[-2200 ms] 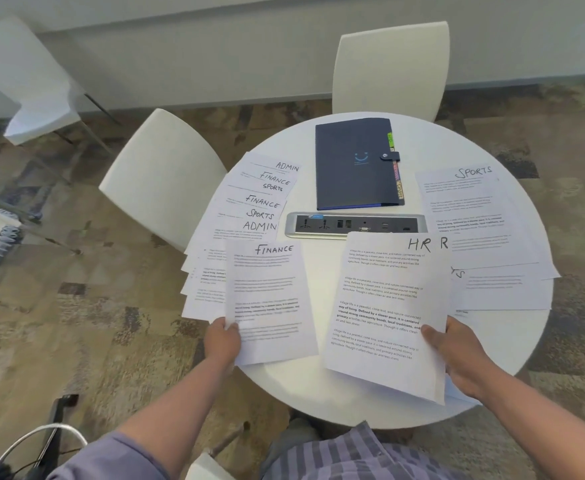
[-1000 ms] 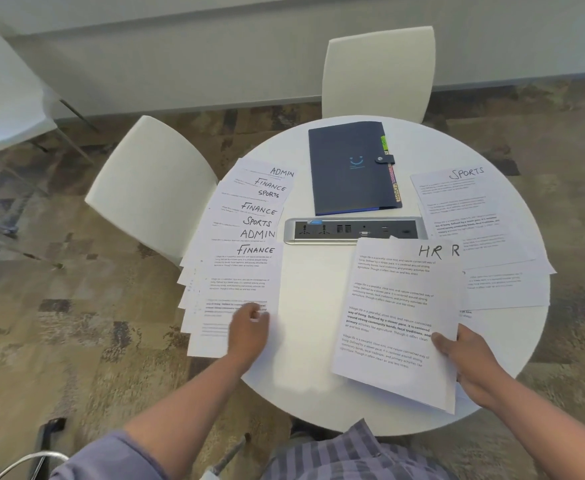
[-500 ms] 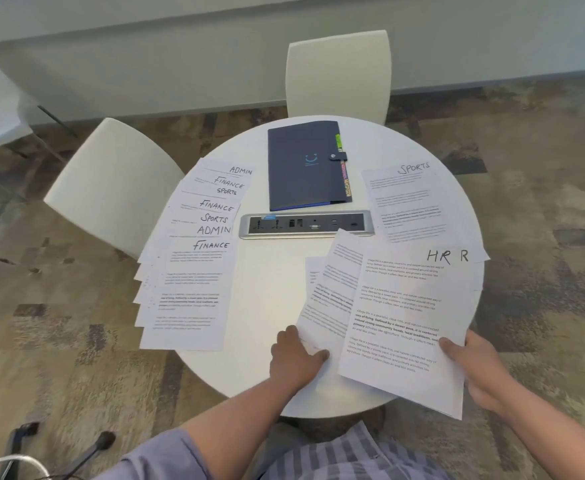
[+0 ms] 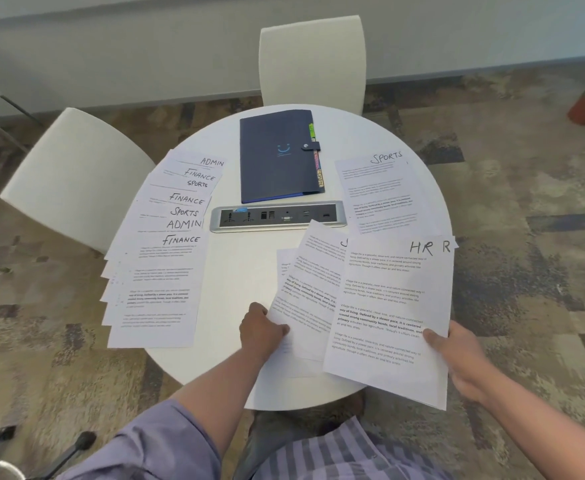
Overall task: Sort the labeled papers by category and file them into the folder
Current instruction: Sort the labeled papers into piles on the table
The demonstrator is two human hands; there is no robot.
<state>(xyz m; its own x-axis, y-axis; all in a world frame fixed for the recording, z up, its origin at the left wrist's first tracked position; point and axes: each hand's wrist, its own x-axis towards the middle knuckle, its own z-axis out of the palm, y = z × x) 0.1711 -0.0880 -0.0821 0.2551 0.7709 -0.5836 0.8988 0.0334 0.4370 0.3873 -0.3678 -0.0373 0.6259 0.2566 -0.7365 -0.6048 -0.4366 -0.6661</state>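
Right hand (image 4: 457, 358) pinches the lower right edge of the HR sheet (image 4: 395, 313), thumb on top, long axis running away from the person toward the power strip (image 4: 279, 216). Left hand (image 4: 261, 332) curls on the near left corner of the loose sheets (image 4: 304, 289) fanned just left of and partly under the HR sheet. Closed folder (image 4: 277, 157) lies well ahead of both hands, beyond the strip; the left looks slightly nearer.
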